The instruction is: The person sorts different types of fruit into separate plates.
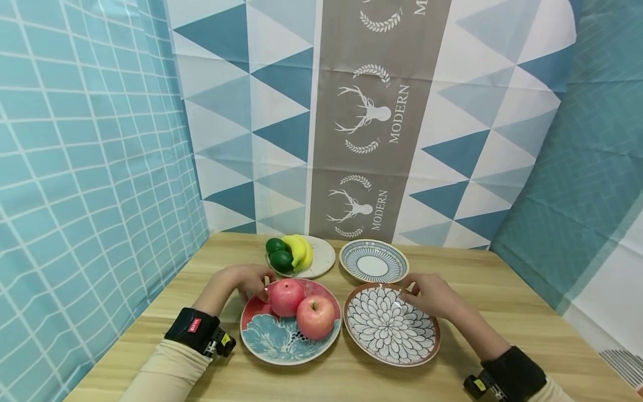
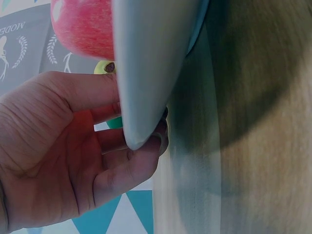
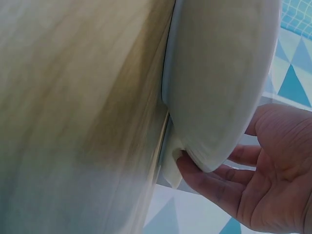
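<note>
My left hand [image 1: 253, 280] pinches the rim of a red-and-blue patterned plate [image 1: 271, 343], thumb at the top side and fingers curled under the edge. On that plate lie an apple [image 1: 315, 318] and a rounder pink fruit [image 1: 287, 297]. To its right is a brown-rimmed plate [image 1: 392, 329] with a black-and-white petal pattern. The far right rim of that one is gripped by my right hand [image 1: 427, 293]. In the right wrist view, fingers [image 3: 209, 187] of this hand reach beneath the plate's pale underside [image 3: 219, 87].
Behind the left plate, a pale flat plate [image 1: 322, 257] carries bananas [image 1: 300, 251] and two dark green fruits [image 1: 281, 261]. A blue-striped plate [image 1: 374, 262] stands behind the petal plate. The wooden table [image 1: 482, 301] meets patterned cloth walls [image 1: 281, 167] at back and sides.
</note>
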`<state>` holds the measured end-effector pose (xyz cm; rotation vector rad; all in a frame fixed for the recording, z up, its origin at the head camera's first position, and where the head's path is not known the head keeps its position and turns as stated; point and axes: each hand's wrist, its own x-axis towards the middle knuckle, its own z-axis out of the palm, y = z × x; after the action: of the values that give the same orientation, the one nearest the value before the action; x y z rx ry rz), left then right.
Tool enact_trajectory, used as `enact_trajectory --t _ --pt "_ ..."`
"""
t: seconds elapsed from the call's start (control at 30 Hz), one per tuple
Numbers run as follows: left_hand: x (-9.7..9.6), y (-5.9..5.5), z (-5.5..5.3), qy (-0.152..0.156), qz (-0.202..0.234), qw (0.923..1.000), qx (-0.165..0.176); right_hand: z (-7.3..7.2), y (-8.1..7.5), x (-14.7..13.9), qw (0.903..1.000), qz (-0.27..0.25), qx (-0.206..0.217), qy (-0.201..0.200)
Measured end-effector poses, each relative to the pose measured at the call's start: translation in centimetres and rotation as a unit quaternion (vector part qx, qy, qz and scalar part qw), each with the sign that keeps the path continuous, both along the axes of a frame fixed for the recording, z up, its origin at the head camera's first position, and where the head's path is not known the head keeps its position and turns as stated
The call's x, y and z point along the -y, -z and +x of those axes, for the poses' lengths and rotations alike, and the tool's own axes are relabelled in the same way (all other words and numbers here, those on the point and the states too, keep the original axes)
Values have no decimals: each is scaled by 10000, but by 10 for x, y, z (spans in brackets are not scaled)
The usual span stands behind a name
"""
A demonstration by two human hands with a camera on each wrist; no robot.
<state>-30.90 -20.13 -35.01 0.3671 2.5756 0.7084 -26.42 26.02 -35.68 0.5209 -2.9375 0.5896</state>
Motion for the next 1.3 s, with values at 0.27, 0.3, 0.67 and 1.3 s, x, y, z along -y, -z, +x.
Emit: enact_trajectory --t 0.27,0.3,0.67,1.3 --pt "-3 7 2 -43 -23 10000 30 -8 12 -10 9998 -68 -6 -202" --pt "-3 7 2 -51 -7 10000 49 -9 13 -11 9997 -58 -16 -235" --pt "-3 10 2 -21 155 9998 79 -19 13 -15 9993 -28 249 -275" --pt "0 -10 5 -40 -342 9992 -197 -24 6 -9 9990 -39 313 -322"
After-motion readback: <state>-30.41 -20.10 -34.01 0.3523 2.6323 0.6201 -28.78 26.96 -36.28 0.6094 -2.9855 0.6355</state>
